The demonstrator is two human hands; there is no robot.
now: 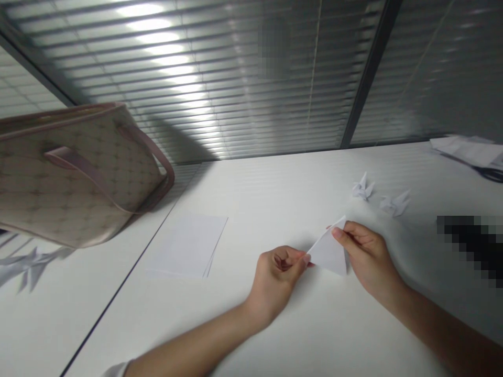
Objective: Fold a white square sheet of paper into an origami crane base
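A folded white paper triangle [330, 254] is held a little above the white table. My left hand [277, 283] pinches its left corner between thumb and fingers. The thumb of my right hand [371, 256] presses on the paper near its top corner, with the fingers bent behind it. Beyond my right hand, two small folded paper cranes [363, 187] rest on the table. To the left of my hands lie several flat white paper sheets [184, 246], slightly fanned at their right edge.
A patterned handbag [78, 178] stands at the left, with folded white paper shapes [29, 267] below it. White papers [467, 151] and a dark-handled object [491, 174] lie at the back right. A blurred dark object [471, 246] is at the right. Blinds line the back.
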